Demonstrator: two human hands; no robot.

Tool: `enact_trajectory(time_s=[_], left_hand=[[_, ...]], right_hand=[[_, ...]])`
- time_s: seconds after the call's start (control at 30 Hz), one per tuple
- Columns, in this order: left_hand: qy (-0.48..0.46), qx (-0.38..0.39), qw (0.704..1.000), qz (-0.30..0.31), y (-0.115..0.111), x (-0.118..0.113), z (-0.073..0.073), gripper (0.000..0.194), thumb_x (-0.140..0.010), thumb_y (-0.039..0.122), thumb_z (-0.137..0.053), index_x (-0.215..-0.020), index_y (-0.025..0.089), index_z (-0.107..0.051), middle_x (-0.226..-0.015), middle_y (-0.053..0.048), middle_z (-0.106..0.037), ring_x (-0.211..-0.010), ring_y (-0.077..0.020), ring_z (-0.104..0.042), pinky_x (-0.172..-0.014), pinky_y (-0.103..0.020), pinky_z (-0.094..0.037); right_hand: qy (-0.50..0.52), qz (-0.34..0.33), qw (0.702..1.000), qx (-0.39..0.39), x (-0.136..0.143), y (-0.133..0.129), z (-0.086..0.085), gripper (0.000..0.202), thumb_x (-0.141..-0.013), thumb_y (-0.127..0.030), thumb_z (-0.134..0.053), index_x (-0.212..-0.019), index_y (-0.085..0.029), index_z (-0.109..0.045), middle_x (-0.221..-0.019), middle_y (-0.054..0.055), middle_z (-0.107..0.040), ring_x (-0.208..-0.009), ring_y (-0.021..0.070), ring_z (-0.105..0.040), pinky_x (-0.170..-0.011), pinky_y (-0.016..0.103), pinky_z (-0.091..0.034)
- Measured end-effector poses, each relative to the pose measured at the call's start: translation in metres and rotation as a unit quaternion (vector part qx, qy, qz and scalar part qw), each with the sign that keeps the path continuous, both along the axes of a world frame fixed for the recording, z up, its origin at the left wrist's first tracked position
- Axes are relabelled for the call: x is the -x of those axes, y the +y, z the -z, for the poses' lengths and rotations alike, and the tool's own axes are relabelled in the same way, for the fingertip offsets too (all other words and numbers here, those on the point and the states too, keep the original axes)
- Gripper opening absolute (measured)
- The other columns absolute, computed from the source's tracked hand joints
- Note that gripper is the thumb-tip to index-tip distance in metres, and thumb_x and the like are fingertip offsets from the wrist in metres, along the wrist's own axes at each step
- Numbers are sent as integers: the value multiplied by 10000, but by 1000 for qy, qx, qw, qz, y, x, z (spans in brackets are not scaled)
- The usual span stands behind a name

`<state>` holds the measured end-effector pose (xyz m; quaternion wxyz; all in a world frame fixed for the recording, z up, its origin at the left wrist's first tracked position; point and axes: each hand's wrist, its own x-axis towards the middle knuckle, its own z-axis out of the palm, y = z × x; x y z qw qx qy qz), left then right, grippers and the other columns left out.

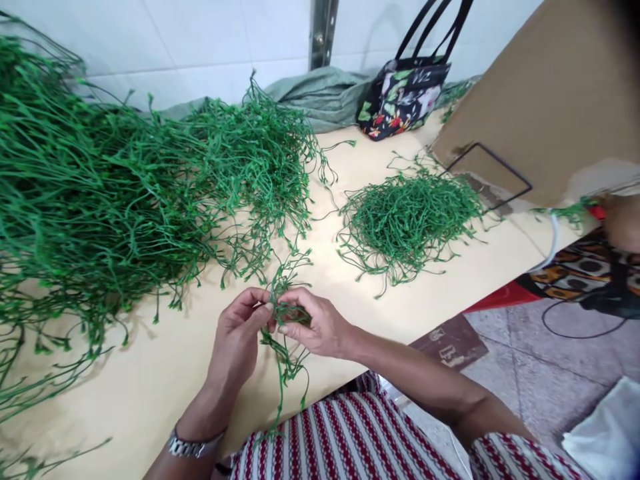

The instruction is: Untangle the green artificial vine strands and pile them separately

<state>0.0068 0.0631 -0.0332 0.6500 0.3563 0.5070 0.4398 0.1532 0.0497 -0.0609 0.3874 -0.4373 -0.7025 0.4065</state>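
Near the table's front edge, my left hand [245, 327] and my right hand [313, 322] meet around a small bunch of green artificial stems [287, 357]. The left thumb and fingers pinch the bunch from one side. My right fingers curl round it from the other side, and some strands pass under them. Loose ends hang toward my striped clothing, and others stick out beyond the fingertips. A large heap of the same green stems [100, 193] spreads over the left of the table. Beyond my right hand lies a smaller, flatter pile of stems [413, 213].
A flowered bag [407, 93] stands against the wall by a green cloth [325, 97]. Cardboard [540, 100] rises at the right, with a dark wire frame [493, 173] before it. Part of another person [623, 223] shows at the right edge, beyond the table [165, 393].
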Motion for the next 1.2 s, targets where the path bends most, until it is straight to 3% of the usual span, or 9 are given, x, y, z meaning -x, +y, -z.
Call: enact_trajectory(time_s=[0.37,0.6,0.77,0.9,1.03,1.2], left_hand=[[-2,-12,1000,0,2,0,1,89,-653,167,-636,-726,156,-587,-561,41,-527,-497,-60,-432,-508,-172,-339],[6,-12,1000,-13,2,0,2,96,-648,166,-641,-719,146,-581,-558,47,-513,-485,-46,-426,-501,-160,-330],[-5,20,999,28,3,0,-3,138,-663,241,-648,-675,130,-568,-556,42,-488,-457,-38,-387,-455,-168,-291],[-4,30,998,51,4,0,-4,182,-640,260,-680,-644,121,-562,-541,46,-461,-439,-29,-352,-429,-166,-257],[5,17,1000,15,4,-3,-4,175,-627,226,-670,-583,120,-537,-499,54,-439,-429,-29,-349,-422,-164,-250],[-10,27,998,-49,7,-10,-2,146,-608,191,-648,-559,125,-527,-509,47,-482,-430,-33,-372,-429,-166,-273]], right_hand=[[-14,8,999,-47,0,1,1,278,-789,-255,-548,-1040,-157,-482,-899,57,-614,-791,138,-583,-697,242,-479],[-23,-15,995,-97,0,4,-2,110,-840,-245,-463,-861,-156,-524,-784,44,-582,-711,130,-535,-644,238,-458],[-6,-31,990,-134,1,3,-3,116,-876,-187,-390,-876,-166,-504,-818,54,-586,-773,137,-529,-711,258,-452],[-47,-29,987,-153,1,1,2,147,-886,-180,-345,-850,-168,-488,-771,53,-562,-729,147,-508,-670,267,-443],[-86,-36,982,-162,1,0,6,145,-891,-181,-332,-872,-166,-475,-806,57,-578,-727,144,-523,-661,253,-440],[-161,0,965,-207,2,-2,5,154,-884,-182,-328,-774,-178,-436,-657,13,-529,-559,125,-465,-528,225,-375]])
